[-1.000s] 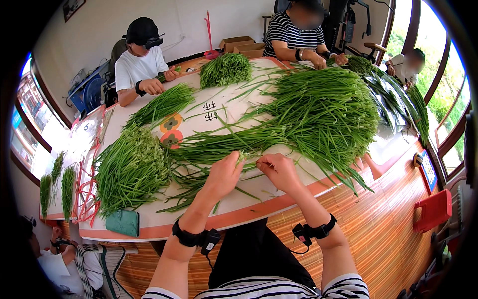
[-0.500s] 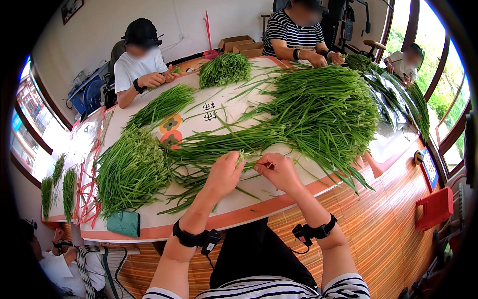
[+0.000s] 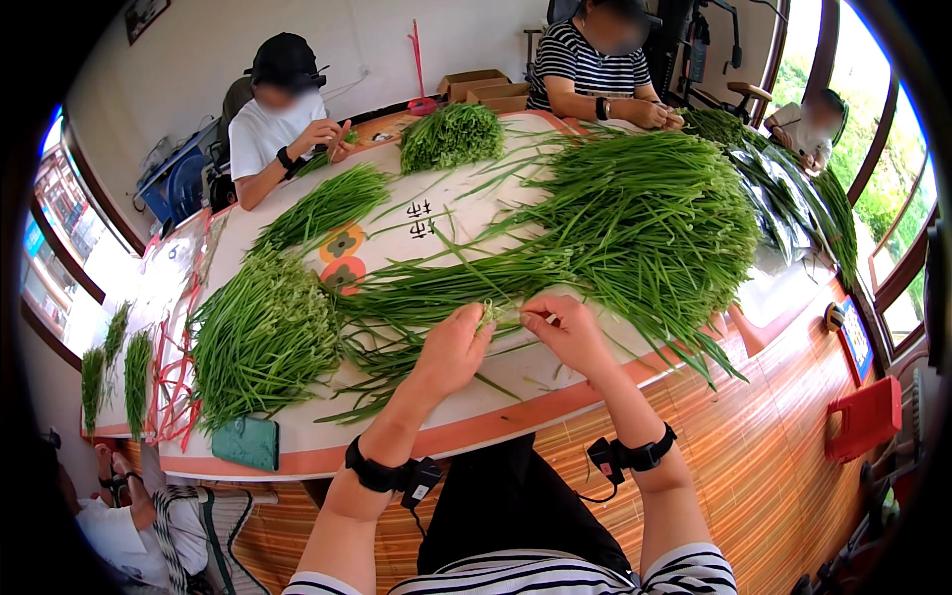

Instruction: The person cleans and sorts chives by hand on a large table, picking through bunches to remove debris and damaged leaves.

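In the head view, taking the gap between the two hands as the clock's centre, the step in hand looks to be picking over long green stems one small pinch at a time. The left hand [image 3: 458,344], at nine o'clock, has thumb and fingers closed around a few stems [image 3: 487,315], whose pale ends poke up past the thumb. The right hand [image 3: 565,334], at three o'clock and just beside it, has thumb and forefinger drawn close together; whether a fine strand lies between them cannot be told (it is too small to make out). Both hands hang over the near part of the table [image 3: 506,420], with loose greens [image 3: 446,283] just beyond them, a large pile [image 3: 654,208] between one and two o'clock and a smaller heap [image 3: 263,337] at nine. The next move seems to call for a steady left grip and a light, exact pinch from the right, since such thin stems would likely bend or bruise. As for writing, dark characters [image 3: 421,220] are printed boldly on the tabletop at eleven o'clock, near orange fruit pictures [image 3: 343,260] at ten. A black box [image 3: 421,478] on the left wrist, at seven, bears a small white label, its print unreadable; a blue-edged board [image 3: 853,339] at three o'clock is equally illegible. No brand can be made out.
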`<state>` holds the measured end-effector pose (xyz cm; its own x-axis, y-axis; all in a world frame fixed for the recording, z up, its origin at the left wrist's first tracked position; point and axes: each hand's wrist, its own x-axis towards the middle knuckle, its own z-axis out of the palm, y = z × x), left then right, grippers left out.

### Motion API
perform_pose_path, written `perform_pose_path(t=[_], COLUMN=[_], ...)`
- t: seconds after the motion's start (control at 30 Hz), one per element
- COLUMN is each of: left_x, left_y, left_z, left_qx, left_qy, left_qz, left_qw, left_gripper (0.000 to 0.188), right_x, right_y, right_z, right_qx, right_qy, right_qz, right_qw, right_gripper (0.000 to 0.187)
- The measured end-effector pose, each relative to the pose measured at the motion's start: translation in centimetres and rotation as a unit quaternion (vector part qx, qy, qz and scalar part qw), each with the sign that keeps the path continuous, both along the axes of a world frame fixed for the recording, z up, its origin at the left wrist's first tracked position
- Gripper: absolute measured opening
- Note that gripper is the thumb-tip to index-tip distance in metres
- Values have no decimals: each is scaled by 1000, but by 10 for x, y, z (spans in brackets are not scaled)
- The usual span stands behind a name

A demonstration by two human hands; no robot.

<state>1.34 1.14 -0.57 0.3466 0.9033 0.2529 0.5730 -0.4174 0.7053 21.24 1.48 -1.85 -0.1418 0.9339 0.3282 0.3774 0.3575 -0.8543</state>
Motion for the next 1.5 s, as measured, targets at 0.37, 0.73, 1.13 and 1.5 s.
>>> perform_pose_path(t=[0.37,0.73,1.13,1.5], left_x=[1,4,4,9], left_y=[0,-2,-3,-5], left_z=[-1,0,2,3], left_qx=[-16,-10,36,-35], left_qy=[17,35,42,35], left_qz=[-8,-11,25,-68], left_qw=[1000,999,998,996], left_gripper=[21,20,19,17], right_x=[2,-18,3,-8], right_y=[-19,-16,-20,-21], right_z=[-11,-4,-2,-2], right_qx=[134,104,27,20], right_qy=[-258,-103,-81,-73], right_qz=[-5,-10,-19,-22], right_qw=[957,989,996,997], right_gripper=[14,7,9,13])
